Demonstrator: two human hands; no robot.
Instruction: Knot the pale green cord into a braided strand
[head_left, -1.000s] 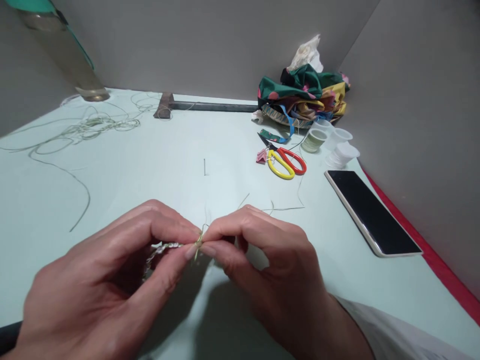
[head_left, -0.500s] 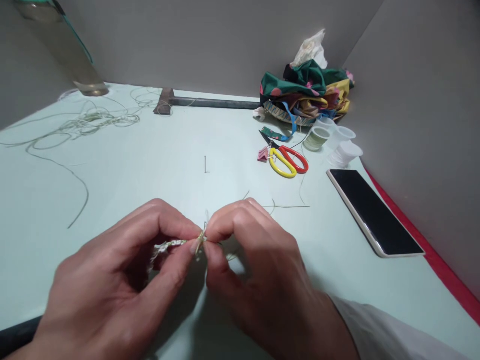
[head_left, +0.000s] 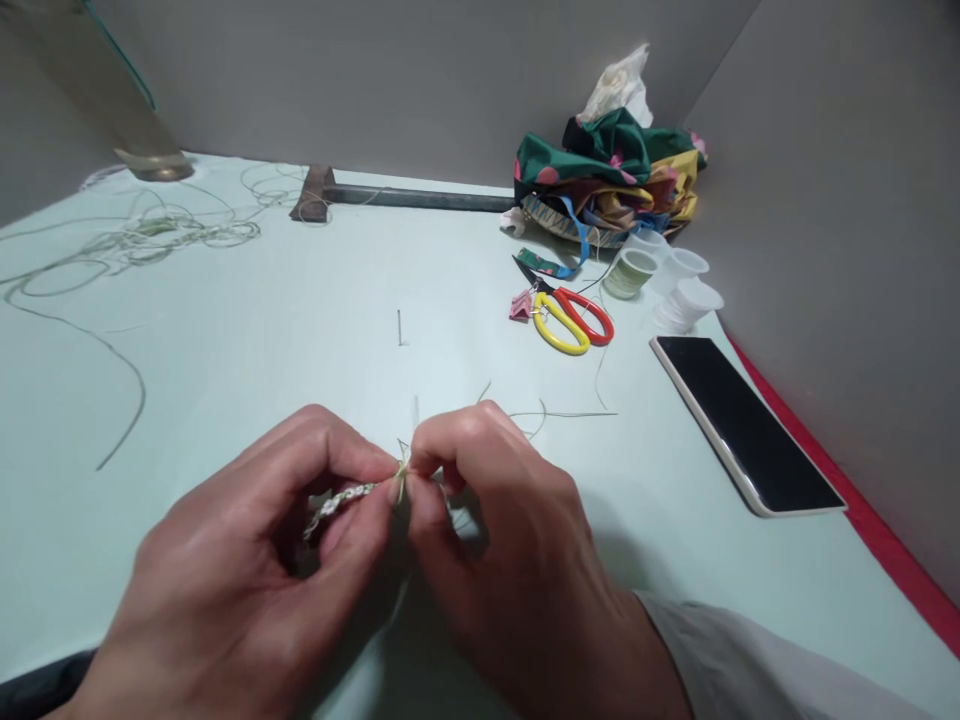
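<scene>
Low in the middle of the head view, my left hand pinches a narrow white-and-green braided cord between thumb and forefinger. Part of the braid runs back under its curled fingers. My right hand is closed close beside it, thumb and forefinger pinching thin green threads at the braid's end. The fingertips of both hands nearly touch there. Small loops of thread stick up between them, and more strands show behind my right fingers.
Tangled green thread lies at the back left, near a hammer and a leaning bottle. Scissors, spools, bunched patterned fabric and a phone sit to the right. A small pin lies mid-table.
The view has shifted slightly, so table items appear a little further left and up. My left hand appears slightly further right; both hands keep their pinch, and the thread loops between them have changed shape.
</scene>
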